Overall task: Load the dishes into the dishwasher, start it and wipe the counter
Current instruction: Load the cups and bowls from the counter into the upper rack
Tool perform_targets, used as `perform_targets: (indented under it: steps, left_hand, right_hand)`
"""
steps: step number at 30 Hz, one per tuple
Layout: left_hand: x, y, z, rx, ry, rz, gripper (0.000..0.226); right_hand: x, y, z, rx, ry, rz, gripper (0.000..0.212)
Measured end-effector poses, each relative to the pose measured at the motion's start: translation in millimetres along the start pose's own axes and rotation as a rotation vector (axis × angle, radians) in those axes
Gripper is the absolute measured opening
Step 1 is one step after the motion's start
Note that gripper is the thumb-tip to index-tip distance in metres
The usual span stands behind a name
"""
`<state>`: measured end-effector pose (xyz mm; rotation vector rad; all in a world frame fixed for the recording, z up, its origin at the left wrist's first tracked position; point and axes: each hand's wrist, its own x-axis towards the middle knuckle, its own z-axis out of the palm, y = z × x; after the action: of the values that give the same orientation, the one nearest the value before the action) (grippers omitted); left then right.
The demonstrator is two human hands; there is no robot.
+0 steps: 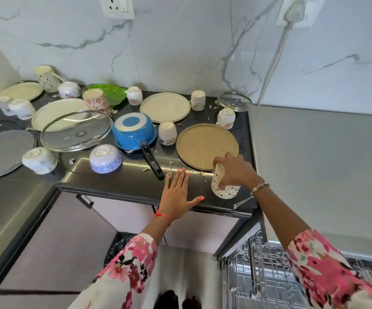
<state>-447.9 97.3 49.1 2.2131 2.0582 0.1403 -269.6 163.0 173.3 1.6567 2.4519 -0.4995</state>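
Item: mosaic-patterned tumbler (224,188), at the counter's (125,181) front edge, long axis near upright, just at 6 o'clock of the speckled brown plate (205,144). The right hand (236,170) grips it from above with curled fingers. The left hand (178,190) lies flat with straight fingers on the counter at the tumbler's 9 o'clock, holding nothing. Destination: open dishwasher rack (267,270), below the counter at about 5 o'clock of the tumbler, on the right hand's side, so that hand is likely the better placed.
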Motion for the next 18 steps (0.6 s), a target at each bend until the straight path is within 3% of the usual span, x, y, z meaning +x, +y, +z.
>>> perform_targets:
  steps: [3, 7, 12, 18]
  left_hand:
    - [-3.8, 5.7, -0.8, 0.017, -0.033, -0.017, 0.108]
    - [-29.5, 25.3, 2.2, -0.051, -0.035, -0.055, 0.074]
    - [-99.9, 45.5, 20.1, -0.051, -0.026, -0.021, 0.074]
    - [-235.6, 71.4, 59.7, -0.119, -0.187, -0.015, 0.072]
  right_hand:
    - [-9.4, 0.6, 7.9, -0.008, 0.059, -0.011, 0.065]
    - [-31.5, -1.8, 17.8, 0.000, 0.124, -0.040, 0.066]
    - [-88.6, -8.5, 45.0, -0.010, 0.179, -0.064, 0.065]
    - [-198.8, -20.9, 118.8, 0.070, 0.121, -0.021, 0.066]
